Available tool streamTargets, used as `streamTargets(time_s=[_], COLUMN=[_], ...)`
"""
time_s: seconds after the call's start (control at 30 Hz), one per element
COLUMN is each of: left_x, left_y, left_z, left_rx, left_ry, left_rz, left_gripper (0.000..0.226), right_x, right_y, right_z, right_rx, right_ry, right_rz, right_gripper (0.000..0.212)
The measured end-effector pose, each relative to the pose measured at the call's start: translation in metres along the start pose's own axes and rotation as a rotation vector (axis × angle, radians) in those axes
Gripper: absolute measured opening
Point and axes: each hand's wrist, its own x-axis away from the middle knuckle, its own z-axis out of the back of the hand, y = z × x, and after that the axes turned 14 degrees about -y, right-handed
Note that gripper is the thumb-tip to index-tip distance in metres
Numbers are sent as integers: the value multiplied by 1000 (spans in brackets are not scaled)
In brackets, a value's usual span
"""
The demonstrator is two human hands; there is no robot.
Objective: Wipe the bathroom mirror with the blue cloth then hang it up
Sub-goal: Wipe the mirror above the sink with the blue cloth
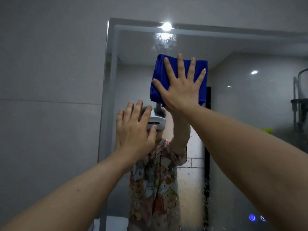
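Right hand point(180, 88), upper centre of frame: palm flat, all five fingers point(180, 64) spread wide, pressing the folded blue cloth point(159, 75) against the bathroom mirror point(250, 100). Not a grasp, just open-palm pressure; the cloth sticks out past the hand on the left side and top. Right forearm runs down to the lower right corner of frame.

Left hand point(135, 129), just below and left of the cloth: open, fingers loosely together and pointing up, holding nothing. It looks to be at or on the glass near the mirror's left edge, but contact cannot be told for sure. Left forearm runs to the lower left corner.

Cloth sits in the upper part of the mirror, a bit below the bright ceiling-light reflection point(166, 26) at top centre. A smeared wet patch shows between light and cloth. Water droplets point(205, 189) speckle the glass in the lower centre-right.

The reflection shows the person's patterned shirt point(155, 189) and a white head-worn device point(157, 123). Two blue glowing touch buttons point(252, 217) in the lower right of the mirror. Grey tiled wall point(50, 80) fills the left of frame.
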Motion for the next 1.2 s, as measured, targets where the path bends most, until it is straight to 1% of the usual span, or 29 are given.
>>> streamTargets(time_s=[0.13,0.2,0.27,0.33,0.5,0.6,0.83,0.97,1.1,1.2], left_x=[0,1,1,1,-1,-2,0,1,0,0], left_y=[4,3,2,1,6,6,9,8,7,5], left_z=[-3,-6,-7,-7,-4,-3,-5,-5,-5,-7], left_rx=[1,-29,-77,-103,-90,-98,-61,-55,-36,-38], left_ry=[-15,-47,-88,-108,-109,-105,-89,-86,-90,-86], left_rz=[26,25,14,21,45,52,64,57,53,35], left_gripper=[63,70,82,88,85,84,85,85,86,86], right_x=[28,43,56,69,107,111,94,58,7,-31], right_y=[11,16,22,26,32,33,32,29,27,23], right_z=[-16,-24,-31,-38,-60,-61,-55,-32,-2,19], right_rx=[-17,-28,-30,-31,-22,-24,-2,19,20,1], right_ry=[-7,-9,-15,-26,-20,-24,-9,-19,14,36], right_rz=[-20,-23,-28,-34,-54,-53,-52,-53,-23,-51], right_gripper=[84,84,84,83,84,84,83,84,85,84])
